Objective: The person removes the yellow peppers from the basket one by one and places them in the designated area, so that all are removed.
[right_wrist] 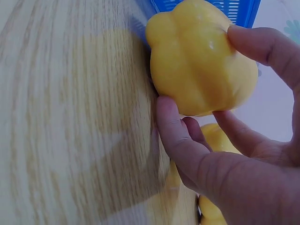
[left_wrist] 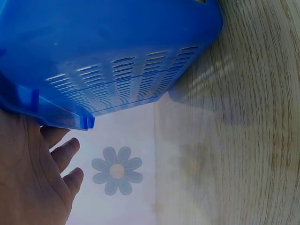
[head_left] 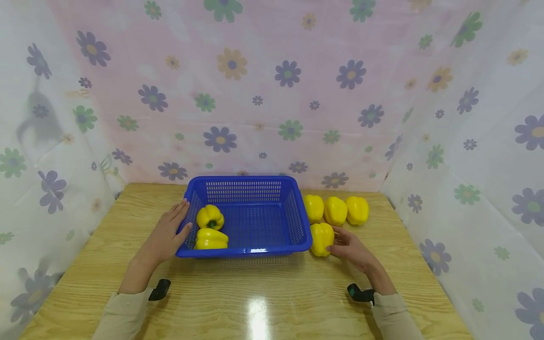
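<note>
My left hand (head_left: 163,234) rests against the left rim of a blue plastic basket (head_left: 246,250), its fingers fairly straight. In the left wrist view that hand (left_wrist: 35,173) lies under the basket's rim, beside the slotted wall (left_wrist: 117,77). Two yellow bell peppers, one at the back (head_left: 209,217) and one in front (head_left: 211,239), lie inside the basket at its left end. Just outside the right wall, my right hand (head_left: 354,250) holds another yellow bell pepper (head_left: 321,239). Seen from the right wrist, thumb and fingers pinch this pepper (right_wrist: 201,61) from opposite sides, low over the table.
Three more yellow bell peppers, left (head_left: 314,208), middle (head_left: 335,210) and right (head_left: 357,210), stand in a row behind the held one. The wooden table (head_left: 297,293) meets a flower-printed cloth (head_left: 263,118) at the back and both sides.
</note>
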`<state>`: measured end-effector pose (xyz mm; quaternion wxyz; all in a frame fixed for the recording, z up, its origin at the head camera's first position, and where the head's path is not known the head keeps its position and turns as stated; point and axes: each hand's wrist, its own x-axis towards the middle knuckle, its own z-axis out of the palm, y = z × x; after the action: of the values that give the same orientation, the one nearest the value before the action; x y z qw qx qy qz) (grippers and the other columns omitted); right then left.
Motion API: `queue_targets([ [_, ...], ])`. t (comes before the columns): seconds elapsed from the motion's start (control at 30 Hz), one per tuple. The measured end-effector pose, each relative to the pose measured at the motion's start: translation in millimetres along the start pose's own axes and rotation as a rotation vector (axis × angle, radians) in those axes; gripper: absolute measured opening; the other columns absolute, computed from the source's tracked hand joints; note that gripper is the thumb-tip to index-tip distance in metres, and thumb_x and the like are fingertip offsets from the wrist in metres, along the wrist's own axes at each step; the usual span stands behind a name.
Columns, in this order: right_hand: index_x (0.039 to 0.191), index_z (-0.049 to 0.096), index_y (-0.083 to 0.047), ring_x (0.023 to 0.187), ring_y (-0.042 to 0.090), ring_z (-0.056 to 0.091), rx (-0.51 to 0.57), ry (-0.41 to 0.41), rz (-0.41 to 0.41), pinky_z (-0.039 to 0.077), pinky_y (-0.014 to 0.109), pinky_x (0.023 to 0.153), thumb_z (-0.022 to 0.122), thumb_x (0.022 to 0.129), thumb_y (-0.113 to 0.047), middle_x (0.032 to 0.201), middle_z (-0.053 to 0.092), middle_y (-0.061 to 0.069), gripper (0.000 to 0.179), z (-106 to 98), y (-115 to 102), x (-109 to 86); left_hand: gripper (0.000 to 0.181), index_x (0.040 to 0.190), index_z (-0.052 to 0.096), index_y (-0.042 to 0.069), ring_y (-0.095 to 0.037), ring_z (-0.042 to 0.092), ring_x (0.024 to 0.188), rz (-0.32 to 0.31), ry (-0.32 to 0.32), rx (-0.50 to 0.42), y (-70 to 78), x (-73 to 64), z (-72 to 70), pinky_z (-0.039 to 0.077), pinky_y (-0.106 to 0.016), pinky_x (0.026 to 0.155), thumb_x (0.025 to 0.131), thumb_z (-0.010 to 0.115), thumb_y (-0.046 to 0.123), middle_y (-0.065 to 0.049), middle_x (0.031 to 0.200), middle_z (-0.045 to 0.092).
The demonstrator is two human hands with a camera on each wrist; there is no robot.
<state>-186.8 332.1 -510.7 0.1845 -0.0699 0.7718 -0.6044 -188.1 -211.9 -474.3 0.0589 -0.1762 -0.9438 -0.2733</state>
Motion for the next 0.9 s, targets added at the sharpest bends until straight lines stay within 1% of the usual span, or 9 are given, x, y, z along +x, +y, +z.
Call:
queue_targets([
  [0.3, 0.159, 0.022, 0.004, 0.137, 0.044, 0.048, 0.014, -0.042, -0.043, 0.055, 0.029, 0.097, 0.068, 0.096, -0.009, 0.158, 0.028, 0.036, 0.079, -3, 3, -0.2, 0.064, 0.159, 0.024, -0.006, -0.049, 0.014, 0.153, -0.002, -0.006, -0.009, 1.6, -1.6, -1.1, 0.012, -0.071, 0.119, 0.109, 0.044, 0.029, -0.024, 0.167, 0.019],
  [0.5, 0.16, 0.02, 0.004, 0.14, 0.05, 0.041, 0.01, -0.034, -0.052, 0.055, 0.03, 0.099, 0.067, 0.097, -0.009, 0.159, 0.025, 0.034, 0.079, -4, 0, -3.2, 0.064, 0.158, 0.024, -0.007, -0.05, 0.014, 0.153, -0.004, -0.007, -0.011, 3.8, -1.7, -2.7, 0.012, -0.071, 0.119, 0.108, 0.045, 0.027, -0.025, 0.167, 0.019],
  [0.6, 0.159, 0.022, 0.005, 0.142, 0.053, 0.037, -0.016, -0.013, -0.065, 0.054, 0.029, 0.099, 0.065, 0.098, -0.01, 0.159, 0.026, 0.034, 0.076, -4, -5, -6.6, 0.064, 0.158, 0.024, -0.007, -0.051, 0.015, 0.152, -0.003, -0.008, -0.01, 3.7, -1.4, -2.9, 0.012, -0.071, 0.119, 0.108, 0.045, 0.027, -0.025, 0.167, 0.019],
  [0.77, 0.157, 0.028, 0.005, 0.141, 0.054, 0.036, -0.076, 0.045, -0.1, 0.052, 0.023, 0.096, 0.062, 0.1, -0.01, 0.159, 0.031, 0.032, 0.068, -3, -16, -11.8, 0.064, 0.158, 0.024, -0.006, -0.05, 0.014, 0.153, -0.005, -0.01, -0.008, 2.5, -1.1, -3.0, 0.012, -0.07, 0.12, 0.108, 0.045, 0.028, -0.024, 0.167, 0.019],
  [0.9, 0.158, 0.028, 0.004, 0.14, 0.053, 0.036, -0.104, 0.085, -0.124, 0.05, 0.021, 0.096, 0.062, 0.1, -0.01, 0.158, 0.033, 0.031, 0.068, -1, -28, -16.2, 0.064, 0.158, 0.024, -0.006, -0.05, 0.014, 0.153, -0.006, -0.011, -0.003, 1.9, -0.7, -3.3, 0.012, -0.07, 0.12, 0.108, 0.044, 0.029, -0.024, 0.167, 0.02],
])
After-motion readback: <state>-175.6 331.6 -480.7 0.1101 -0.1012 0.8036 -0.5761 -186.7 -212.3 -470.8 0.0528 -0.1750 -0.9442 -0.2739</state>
